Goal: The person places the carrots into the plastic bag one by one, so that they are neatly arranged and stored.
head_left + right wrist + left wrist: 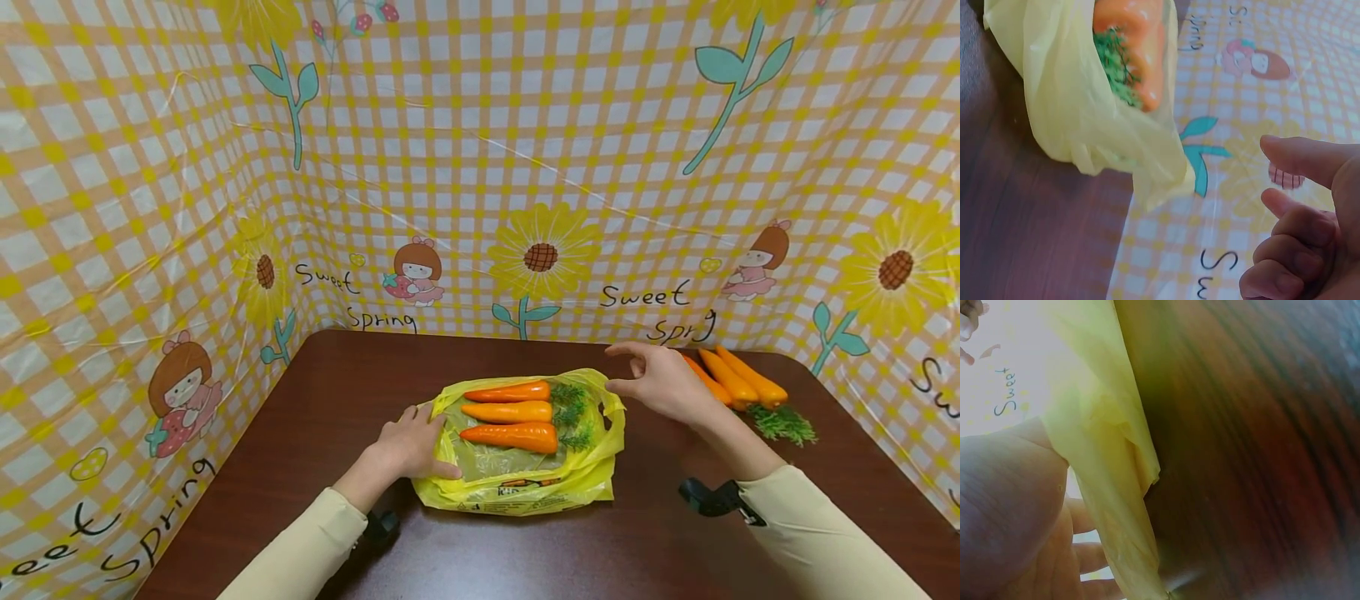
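Note:
A yellow plastic bag (525, 492) lies on the table with its mouth spread upward. Three orange carrots (507, 436) with green tops (568, 404) lie side by side in it, tips to the left. My left hand (408, 442) rests on the bag's left edge, fingers spread and fairly straight; in the left wrist view the yellow plastic (1116, 444) partly covers those fingers. Past the bag's right end, my right hand (663, 383) hovers in the air, holding nothing. Its thumb (1304, 156) and index finger stand apart, while the other fingers are bent.
More carrots (738, 383) with a green top (783, 423) lie at the back right, partly behind my right hand. A dark brown table (360, 367) carries everything. Checked, sunflower-printed cloth (465, 183) walls it in at the back and on both sides.

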`<action>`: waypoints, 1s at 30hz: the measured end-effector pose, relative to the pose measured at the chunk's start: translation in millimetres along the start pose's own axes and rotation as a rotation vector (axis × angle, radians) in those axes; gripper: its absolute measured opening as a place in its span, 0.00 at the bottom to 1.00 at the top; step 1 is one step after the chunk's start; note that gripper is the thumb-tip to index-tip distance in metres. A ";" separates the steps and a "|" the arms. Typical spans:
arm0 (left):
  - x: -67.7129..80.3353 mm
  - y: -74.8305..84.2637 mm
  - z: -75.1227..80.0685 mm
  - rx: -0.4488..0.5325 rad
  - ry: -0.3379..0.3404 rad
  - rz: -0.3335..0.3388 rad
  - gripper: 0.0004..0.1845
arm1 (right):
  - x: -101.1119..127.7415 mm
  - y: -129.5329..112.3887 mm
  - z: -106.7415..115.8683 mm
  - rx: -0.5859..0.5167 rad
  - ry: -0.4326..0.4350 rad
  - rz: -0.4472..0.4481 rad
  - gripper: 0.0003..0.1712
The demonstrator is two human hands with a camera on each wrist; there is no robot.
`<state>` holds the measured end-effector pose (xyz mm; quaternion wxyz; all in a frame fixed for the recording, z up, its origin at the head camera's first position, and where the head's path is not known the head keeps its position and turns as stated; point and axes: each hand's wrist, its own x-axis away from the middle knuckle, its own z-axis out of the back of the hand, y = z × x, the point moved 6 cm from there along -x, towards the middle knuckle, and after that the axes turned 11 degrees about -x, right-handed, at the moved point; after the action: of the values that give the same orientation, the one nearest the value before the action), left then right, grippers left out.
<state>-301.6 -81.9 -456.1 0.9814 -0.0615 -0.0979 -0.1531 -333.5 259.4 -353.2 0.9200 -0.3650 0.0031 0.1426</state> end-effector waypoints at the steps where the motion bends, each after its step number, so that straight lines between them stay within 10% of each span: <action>1: 0.1 -0.2 -0.4 0.001 -0.001 0.001 0.54 | -0.3 2.2 2.4 -0.002 0.008 0.000 0.30; 30: -2.2 -3.2 -3.0 -0.015 -0.015 0.008 0.55 | -0.9 70.3 34.0 -0.106 0.111 -0.176 0.45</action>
<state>-304.1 -84.7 -459.3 0.9807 -0.0704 -0.1039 -0.1497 -356.3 330.7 -375.3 0.9068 -0.4193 0.0143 0.0408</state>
